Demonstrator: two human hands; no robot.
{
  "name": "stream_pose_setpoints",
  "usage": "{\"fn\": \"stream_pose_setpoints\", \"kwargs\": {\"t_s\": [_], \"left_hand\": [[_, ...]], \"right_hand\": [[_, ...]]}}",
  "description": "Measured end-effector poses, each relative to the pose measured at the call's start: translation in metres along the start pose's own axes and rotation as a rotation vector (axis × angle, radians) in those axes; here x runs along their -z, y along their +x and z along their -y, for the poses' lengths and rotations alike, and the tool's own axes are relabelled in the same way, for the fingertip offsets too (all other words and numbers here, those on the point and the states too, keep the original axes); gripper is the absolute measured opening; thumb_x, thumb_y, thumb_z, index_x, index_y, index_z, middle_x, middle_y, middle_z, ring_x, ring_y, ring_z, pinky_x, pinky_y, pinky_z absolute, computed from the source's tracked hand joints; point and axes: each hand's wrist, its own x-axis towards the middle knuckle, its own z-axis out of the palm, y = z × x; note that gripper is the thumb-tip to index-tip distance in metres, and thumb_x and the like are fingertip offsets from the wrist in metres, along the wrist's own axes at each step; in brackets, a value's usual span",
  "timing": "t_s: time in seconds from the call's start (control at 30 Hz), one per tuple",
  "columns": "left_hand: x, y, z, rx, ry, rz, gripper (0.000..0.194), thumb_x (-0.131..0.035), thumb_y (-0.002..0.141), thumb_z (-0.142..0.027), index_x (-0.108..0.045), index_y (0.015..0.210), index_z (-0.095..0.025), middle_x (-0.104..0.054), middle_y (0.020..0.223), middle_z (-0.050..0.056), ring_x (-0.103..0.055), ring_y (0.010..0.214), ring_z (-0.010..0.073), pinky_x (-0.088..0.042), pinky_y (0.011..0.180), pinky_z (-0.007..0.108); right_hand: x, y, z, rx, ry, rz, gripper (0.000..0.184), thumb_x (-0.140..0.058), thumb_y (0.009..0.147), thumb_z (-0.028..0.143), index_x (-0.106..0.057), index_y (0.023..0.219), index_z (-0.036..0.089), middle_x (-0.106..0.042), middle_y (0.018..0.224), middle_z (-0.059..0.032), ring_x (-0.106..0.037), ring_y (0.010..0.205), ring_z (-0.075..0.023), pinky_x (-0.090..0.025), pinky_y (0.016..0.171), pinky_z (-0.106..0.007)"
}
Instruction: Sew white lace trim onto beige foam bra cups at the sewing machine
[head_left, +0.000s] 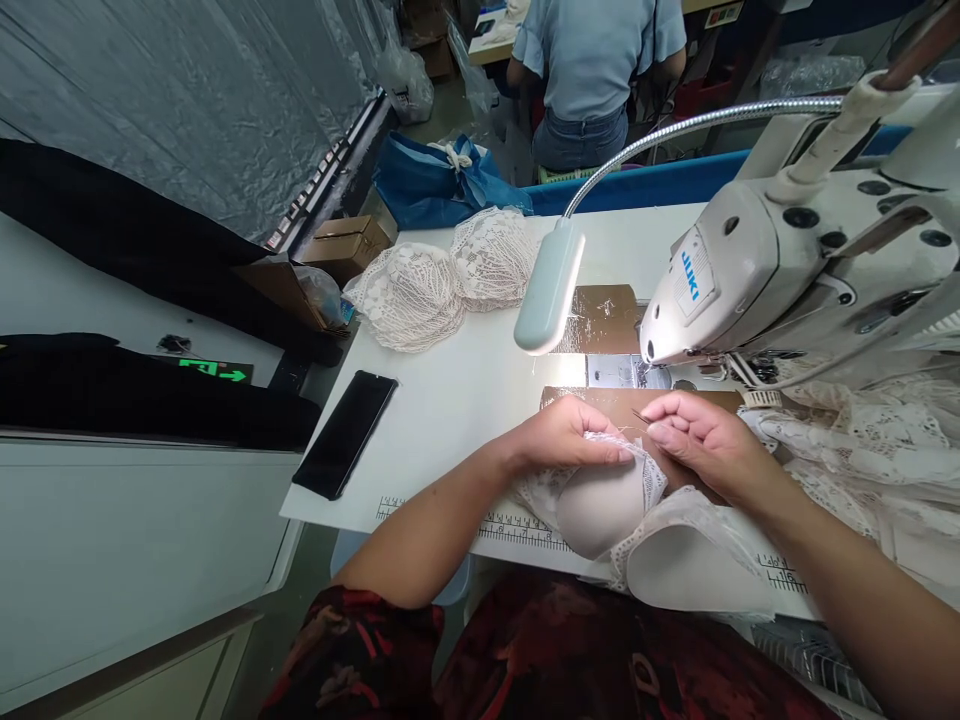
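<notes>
A white lace bra [600, 510] with smooth molded cups lies at the table's front edge, its inner side facing up. My left hand [577, 432] pinches the lace edge of its left cup between thumb and fingers. Just to the right, my right hand [701, 440] is closed on a small thin pointed tool [640, 416]; most of it is hidden in the fingers, so its kind cannot be made out. The tool's tip points toward the lace edge, slightly apart from it. Both hands are in front of the white sewing machine [712, 270].
A lamp [551, 290] on a bendable neck hangs over the white table [465, 390]. A black phone [345, 432] lies at left, finished-looking lace cups [412, 295] behind. Lace pieces [885, 440] pile up at right. Beyond the table sits a person in blue [600, 60].
</notes>
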Motion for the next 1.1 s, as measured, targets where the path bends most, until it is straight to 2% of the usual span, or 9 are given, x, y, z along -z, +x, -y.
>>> {"fn": "stream_pose_setpoints", "kwargs": {"t_s": [0.07,0.17,0.33,0.4,0.6,0.83,0.93,1.03,1.1], "left_hand": [[-0.002,0.002,0.003,-0.028,0.004,-0.005,0.033,-0.074,0.077,-0.04,-0.074,0.092,-0.01,-0.071,0.087,0.008,-0.063,0.079,0.0153,-0.05,0.07,0.025],[-0.001,0.006,0.006,-0.119,0.051,-0.075,0.028,-0.068,0.083,-0.037,-0.073,0.094,-0.011,-0.071,0.09,0.007,-0.064,0.084,0.0157,-0.05,0.073,0.024],[0.005,0.001,-0.011,-0.347,0.473,-0.615,0.02,-0.055,0.09,-0.028,-0.068,0.086,-0.013,-0.068,0.087,0.006,-0.063,0.083,0.0166,-0.051,0.078,0.029],[0.0,-0.004,-0.021,-0.452,0.689,-0.72,0.019,-0.052,0.091,-0.026,-0.068,0.094,-0.015,-0.068,0.093,0.008,-0.062,0.09,0.0185,-0.05,0.085,0.032],[-0.032,0.008,-0.013,-0.325,1.171,-0.381,0.035,-0.054,0.088,-0.029,-0.059,0.119,-0.013,-0.062,0.122,0.014,-0.057,0.113,0.0293,-0.048,0.099,0.046],[-0.013,0.015,-0.003,-0.351,1.218,-0.282,0.043,-0.052,0.085,-0.02,-0.054,0.127,-0.008,-0.054,0.132,0.02,-0.051,0.122,0.0294,-0.043,0.107,0.047],[-0.005,0.017,-0.006,-0.405,1.25,-0.224,0.041,-0.052,0.084,-0.02,-0.057,0.124,-0.011,-0.054,0.134,0.02,-0.05,0.124,0.0305,-0.043,0.106,0.049],[-0.001,0.022,-0.007,-0.424,1.289,-0.187,0.046,-0.052,0.082,-0.02,-0.056,0.127,-0.009,-0.052,0.136,0.021,-0.048,0.128,0.0315,-0.041,0.108,0.05],[0.002,0.026,-0.007,-0.418,1.32,-0.169,0.051,-0.051,0.081,-0.021,-0.055,0.129,-0.006,-0.051,0.138,0.022,-0.046,0.13,0.0319,-0.038,0.111,0.049]], "right_hand": [[-0.002,-0.001,0.0,-0.008,0.047,0.019,0.036,-0.068,0.078,0.048,-0.057,0.101,0.023,-0.06,0.079,0.0003,-0.056,0.066,-0.0148,-0.045,0.058,-0.026],[-0.003,-0.003,0.003,0.017,-0.068,0.037,0.026,-0.065,0.08,0.045,-0.052,0.082,0.022,-0.051,0.07,0.0031,-0.048,0.06,-0.0119,-0.039,0.054,-0.025],[0.006,-0.004,0.002,0.042,-0.403,-0.215,0.023,-0.057,0.083,0.041,-0.045,0.072,0.024,-0.046,0.058,0.0054,-0.041,0.052,-0.012,-0.034,0.051,-0.025],[0.009,-0.003,-0.001,0.007,-0.556,-0.267,0.021,-0.056,0.082,0.042,-0.049,0.074,0.025,-0.048,0.051,0.0061,-0.044,0.047,-0.0136,-0.032,0.049,-0.026],[0.013,0.003,-0.007,0.002,-0.894,-0.236,0.022,-0.05,0.085,0.046,-0.06,0.084,0.026,-0.065,0.065,-0.0005,-0.056,0.056,-0.0196,-0.03,0.05,-0.027],[0.018,0.001,-0.006,0.026,-0.945,-0.27,0.029,-0.048,0.085,0.047,-0.058,0.07,0.024,-0.059,0.055,-0.0014,-0.05,0.049,-0.0179,-0.025,0.047,-0.027],[0.015,-0.001,-0.005,0.148,-0.916,-0.23,0.023,-0.049,0.084,0.033,-0.067,0.096,0.026,-0.071,0.075,-0.0015,-0.059,0.059,-0.0186,-0.032,0.05,-0.027],[0.011,0.001,-0.007,0.213,-1.002,-0.173,0.045,-0.048,0.082,0.023,-0.061,0.124,0.028,-0.074,0.097,-0.0042,-0.065,0.071,-0.0207,-0.036,0.053,-0.029],[0.008,0.002,-0.009,0.212,-1.062,-0.154,0.047,-0.05,0.082,0.023,-0.061,0.127,0.026,-0.074,0.097,-0.006,-0.067,0.072,-0.0221,-0.036,0.053,-0.03]]}}
